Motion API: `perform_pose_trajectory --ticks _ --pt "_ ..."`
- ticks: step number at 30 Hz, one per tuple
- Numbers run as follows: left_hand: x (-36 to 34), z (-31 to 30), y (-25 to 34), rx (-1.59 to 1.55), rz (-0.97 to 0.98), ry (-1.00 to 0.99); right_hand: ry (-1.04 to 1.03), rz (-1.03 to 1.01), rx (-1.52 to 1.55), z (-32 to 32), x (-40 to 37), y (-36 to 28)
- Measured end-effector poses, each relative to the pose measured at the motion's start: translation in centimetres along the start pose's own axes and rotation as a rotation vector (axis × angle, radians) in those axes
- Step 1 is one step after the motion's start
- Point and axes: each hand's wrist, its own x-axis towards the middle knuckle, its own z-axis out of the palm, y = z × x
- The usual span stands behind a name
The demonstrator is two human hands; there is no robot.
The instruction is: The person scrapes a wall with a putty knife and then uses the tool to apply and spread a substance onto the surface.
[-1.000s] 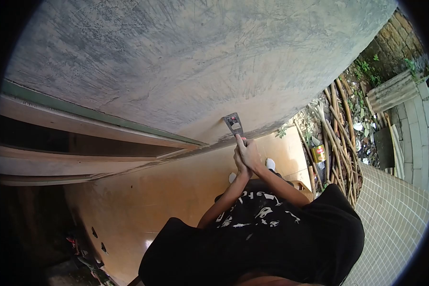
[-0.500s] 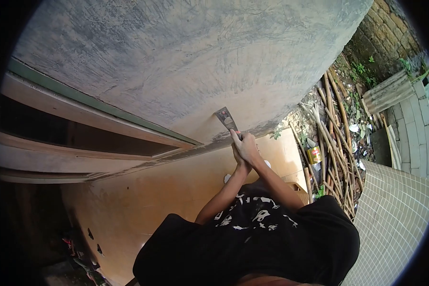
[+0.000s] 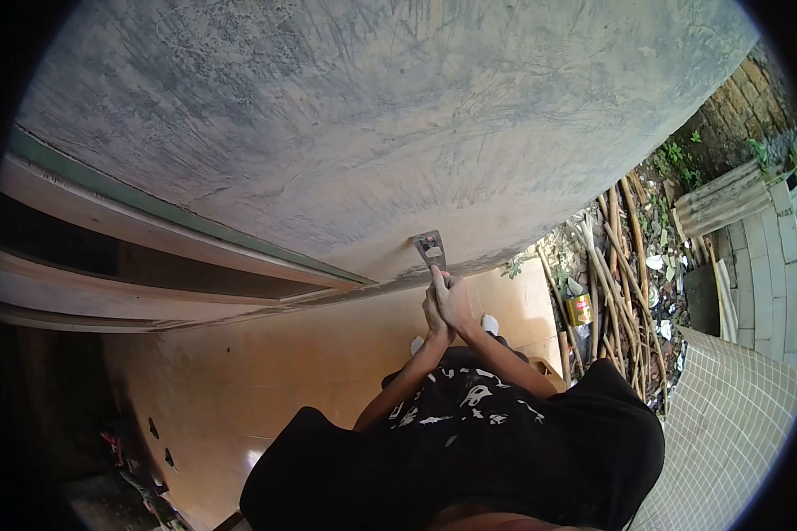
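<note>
A scraper (image 3: 431, 251) with a flat, smudged metal blade points away from my body, its blade end at the rough grey wall (image 3: 363, 133). Both hands are closed round its handle, pressed together in front of my shirt. My right hand (image 3: 456, 303) lies on the right side of the grip, and my left hand (image 3: 435, 315) is tucked against it on the left. Most of the handle is hidden by the fingers. Scratch marks and pale, dusty patches cover the wall.
On the left runs a wooden frame with a green edge (image 3: 142, 188). Below is a tan tiled floor (image 3: 301, 363) with two small dark pieces. To the right lie long sticks (image 3: 624, 292), a yellow can (image 3: 579, 310), rubble and a grid-patterned sheet (image 3: 726, 416).
The scraper and both hands have come closer to my body, lower along the wall. My grip is unchanged, and the view has shifted slightly.
</note>
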Motion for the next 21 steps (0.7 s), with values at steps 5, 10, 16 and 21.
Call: perform_pose_trajectory --ticks 5,10,16,21 --pt "-8.0 -1.1 4.5 0.307 0.116 0.174 0.01 0.065 -0.041 0.2 -0.6 0.0" --pt "-4.4 4.3 1.7 0.614 0.231 0.348 -0.038 0.119 0.083 1.3 -1.0 0.9" --pt "-4.9 9.9 4.3 0.83 0.363 0.495 -0.063 0.085 0.361 4.2 -1.4 1.2" --pt "-4.6 10.0 4.1 0.767 0.365 0.506 -0.003 0.06 0.13 1.5 -0.7 0.9"
